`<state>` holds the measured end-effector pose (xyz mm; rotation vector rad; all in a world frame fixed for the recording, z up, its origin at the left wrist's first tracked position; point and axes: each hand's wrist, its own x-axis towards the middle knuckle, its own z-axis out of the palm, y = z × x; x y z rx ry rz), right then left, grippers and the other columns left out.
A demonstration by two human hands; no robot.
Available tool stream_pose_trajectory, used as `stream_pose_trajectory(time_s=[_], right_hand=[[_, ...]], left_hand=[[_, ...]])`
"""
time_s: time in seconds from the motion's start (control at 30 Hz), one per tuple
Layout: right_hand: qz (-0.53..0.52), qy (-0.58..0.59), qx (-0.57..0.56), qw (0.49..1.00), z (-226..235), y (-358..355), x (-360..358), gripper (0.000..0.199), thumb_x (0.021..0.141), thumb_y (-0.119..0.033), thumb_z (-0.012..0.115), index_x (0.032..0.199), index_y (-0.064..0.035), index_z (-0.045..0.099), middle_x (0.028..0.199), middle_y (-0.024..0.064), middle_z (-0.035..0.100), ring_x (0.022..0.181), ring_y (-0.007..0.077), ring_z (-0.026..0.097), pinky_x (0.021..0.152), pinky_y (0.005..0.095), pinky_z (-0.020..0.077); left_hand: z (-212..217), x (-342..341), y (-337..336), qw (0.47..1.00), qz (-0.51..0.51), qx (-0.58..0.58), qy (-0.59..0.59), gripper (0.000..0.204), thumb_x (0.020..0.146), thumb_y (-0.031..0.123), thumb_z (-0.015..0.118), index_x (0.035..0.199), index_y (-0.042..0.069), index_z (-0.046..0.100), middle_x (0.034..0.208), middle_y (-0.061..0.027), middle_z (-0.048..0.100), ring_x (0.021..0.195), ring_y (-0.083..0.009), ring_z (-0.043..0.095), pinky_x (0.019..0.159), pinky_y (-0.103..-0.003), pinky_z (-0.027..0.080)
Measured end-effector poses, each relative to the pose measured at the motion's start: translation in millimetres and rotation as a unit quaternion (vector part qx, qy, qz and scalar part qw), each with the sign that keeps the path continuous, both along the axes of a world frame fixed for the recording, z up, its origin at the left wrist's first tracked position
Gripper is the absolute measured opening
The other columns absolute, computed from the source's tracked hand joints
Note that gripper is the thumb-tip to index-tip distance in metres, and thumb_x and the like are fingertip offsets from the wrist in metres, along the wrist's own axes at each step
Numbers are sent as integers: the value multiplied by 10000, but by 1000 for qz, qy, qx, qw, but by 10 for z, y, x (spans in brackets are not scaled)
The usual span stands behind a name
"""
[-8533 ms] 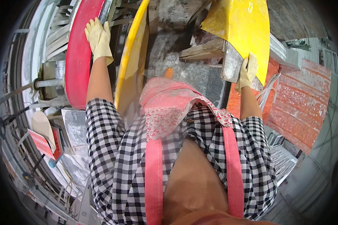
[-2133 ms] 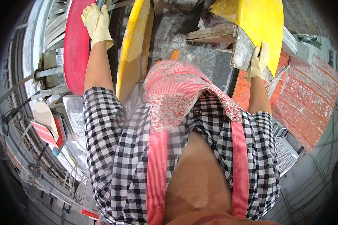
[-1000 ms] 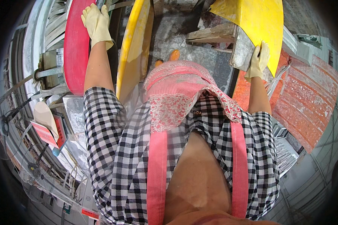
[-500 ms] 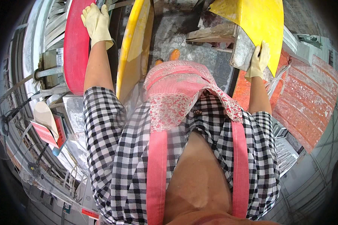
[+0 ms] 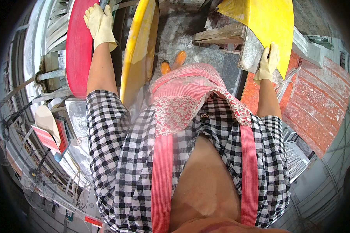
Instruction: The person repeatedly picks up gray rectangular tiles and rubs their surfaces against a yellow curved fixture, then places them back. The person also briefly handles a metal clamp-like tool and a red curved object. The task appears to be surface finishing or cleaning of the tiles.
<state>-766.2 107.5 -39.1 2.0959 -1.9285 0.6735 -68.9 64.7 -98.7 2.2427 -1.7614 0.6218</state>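
Head view: cream-gloved left hand (image 5: 100, 25) is touching curved red panel (image 5: 78, 50), right hand (image 5: 267, 64) yellow panel (image 5: 270, 21), both unclenched; twelve-o'clock orange shoes (image 5: 179, 59) are emerging.

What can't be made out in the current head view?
Head view, red panel: far end, cut off by the top edge.
Head view, yellow sheet by the right hand: far end, cut off by the top edge.
Head view, left hand: palm, hidden by the back of the hand.
Head view, orange shoes: heels, covered by the apron.
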Motion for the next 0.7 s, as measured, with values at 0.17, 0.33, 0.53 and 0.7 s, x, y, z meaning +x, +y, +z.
stream_pose_trajectory(time_s=[0.17, 0.33, 0.53, 0.7], right_hand=[[-3, 0, -5, 1000, 9, -1, 28, 385, 992, -207, 624, 1341, -44, 635, 1376, 201, 632, 1328, 349, 551, 1106, 469, 380], [9, -4, -11, 1000, 18, -9, 20, 387, 988, -209, 627, 1336, -42, 636, 1364, 202, 639, 1311, 350, 560, 1102, 472, 382], [3, 15, -14, 1000, 6, -17, 16, 382, 990, -212, 620, 1333, -46, 639, 1357, 201, 642, 1309, 349, 561, 1091, 465, 391], [-1, 13, -5, 1000, 6, -12, 15, 394, 996, -225, 609, 1349, -51, 628, 1374, 202, 631, 1327, 346, 547, 1096, 470, 383]], left_hand=[[135, -109, 34, 1000, 5, 11, 14, 567, 1007, 472, 527, 1297, -2, 640, 1215, -179, 667, 1187, -351, 581, 1038, -472, 427], [296, -245, 72, 999, 16, 31, 41, 566, 1008, 474, 526, 1297, 1, 638, 1213, -179, 665, 1192, -350, 578, 1036, -472, 425], [330, -251, 70, 998, 20, 42, 41, 562, 1007, 472, 533, 1296, 2, 637, 1205, -172, 665, 1190, -346, 578, 1039, -470, 425], [301, -241, 67, 999, 17, 33, 38, 561, 1008, 471, 534, 1297, 1, 637, 1207, -170, 665, 1191, -340, 577, 1040, -463, 425]])
